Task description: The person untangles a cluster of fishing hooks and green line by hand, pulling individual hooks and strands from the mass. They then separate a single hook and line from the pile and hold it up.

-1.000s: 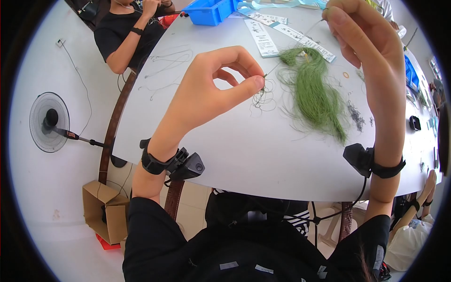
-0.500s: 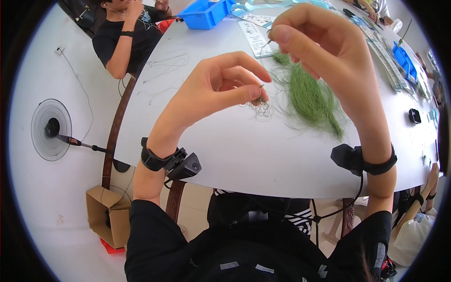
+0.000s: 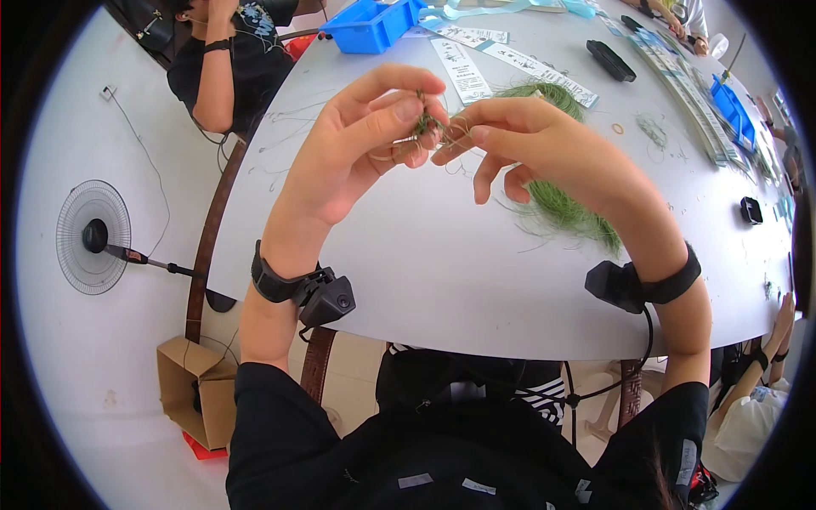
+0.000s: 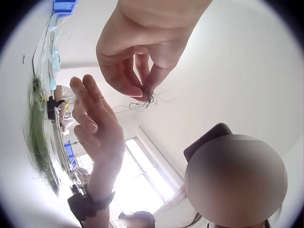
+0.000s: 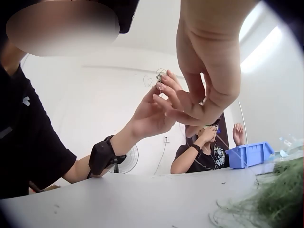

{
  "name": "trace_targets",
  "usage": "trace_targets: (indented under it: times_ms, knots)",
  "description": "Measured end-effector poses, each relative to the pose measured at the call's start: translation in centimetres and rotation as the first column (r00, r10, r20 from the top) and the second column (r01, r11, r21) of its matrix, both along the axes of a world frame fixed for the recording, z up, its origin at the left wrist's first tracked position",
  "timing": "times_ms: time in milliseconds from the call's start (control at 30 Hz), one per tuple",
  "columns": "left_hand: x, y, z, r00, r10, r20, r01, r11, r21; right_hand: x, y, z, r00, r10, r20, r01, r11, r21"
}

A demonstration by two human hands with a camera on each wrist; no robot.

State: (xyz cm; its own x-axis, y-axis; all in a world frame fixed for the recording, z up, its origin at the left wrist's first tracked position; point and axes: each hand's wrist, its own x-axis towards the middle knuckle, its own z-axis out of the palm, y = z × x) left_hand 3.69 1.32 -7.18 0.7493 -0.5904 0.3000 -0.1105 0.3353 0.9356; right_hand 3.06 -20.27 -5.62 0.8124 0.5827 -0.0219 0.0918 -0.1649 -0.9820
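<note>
A small tangle of thin green and brownish fibres (image 3: 425,125) is pinched between the thumb and fingertips of the left hand (image 3: 365,149) and is held in the air above a round white worktop (image 3: 442,272). The right hand (image 3: 531,149) is held just beside it with its fingers loosely spread, and its forefinger is laid against the loose strands trailing from the tangle. A long heap of loose green fibres (image 3: 568,211) is spread on the worktop below the right hand. Printed white paper strips (image 3: 463,68) and a blue plastic bin (image 3: 374,21) are seen at the far edge.
</note>
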Motion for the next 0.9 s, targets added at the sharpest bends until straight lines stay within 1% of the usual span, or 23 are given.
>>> trace_targets:
  times_ms: [33,133,167,233,267,367,400,500,600,700,800,900]
  knots:
    - [-0.1,-0.1,0.1,1.000,0.017,-0.009,-0.017,1.000,-0.018,-0.1,0.1,0.0,1.000,0.000,-0.028,0.000,1.000,0.002]
    - [-0.3,-0.4,0.3,0.998,0.060,-0.036,-0.062,0.996,-0.059,0.7,-1.0,0.8,0.992,0.120,-0.050,-0.125,0.985,-0.118]
    - [-0.3,-0.5,0.4,0.997,0.071,-0.042,-0.074,0.995,-0.062,0.8,-0.9,0.8,0.999,0.017,0.048,-0.012,0.993,-0.113]
    - [-0.5,-0.5,0.5,0.993,0.106,-0.048,-0.108,0.993,-0.050,0.8,-0.6,0.4,0.953,-0.191,0.234,0.213,0.975,-0.070]
    - [-0.5,-0.6,0.5,0.990,0.129,-0.048,-0.131,0.991,-0.034,1.3,-0.5,-0.1,0.860,-0.247,0.447,0.293,0.955,-0.036]
    - [-0.6,-0.7,0.6,0.979,0.201,-0.024,-0.201,0.980,0.007,1.3,-1.6,1.4,0.899,-0.186,0.397,0.251,0.960,-0.121]
    - [-0.7,-0.7,0.7,0.974,0.226,-0.013,-0.226,0.974,0.018,1.3,-2.0,2.1,0.922,-0.114,0.370,0.180,0.973,-0.148]
    - [-0.7,-0.6,0.9,0.960,0.282,-0.004,-0.281,0.959,0.034,1.0,-2.5,2.4,0.803,-0.078,0.592,0.255,0.941,-0.222]
    - [-0.7,-0.6,0.8,0.948,0.314,0.048,-0.316,0.948,0.048,0.4,-3.1,3.2,0.787,-0.103,0.608,0.290,0.932,-0.217]
    - [-0.8,-0.7,0.7,0.928,0.360,0.094,-0.367,0.927,0.075,0.2,-3.6,3.8,0.720,0.004,0.694,0.306,0.896,-0.323]
    - [-0.5,-0.6,0.7,0.896,0.402,0.187,-0.427,0.896,0.122,0.1,-3.8,3.9,0.673,0.085,0.734,0.305,0.873,-0.380]
    - [-0.6,-0.1,0.9,0.851,0.427,0.306,-0.480,0.868,0.126,-0.7,-3.4,4.4,0.722,0.139,0.677,0.255,0.857,-0.448]
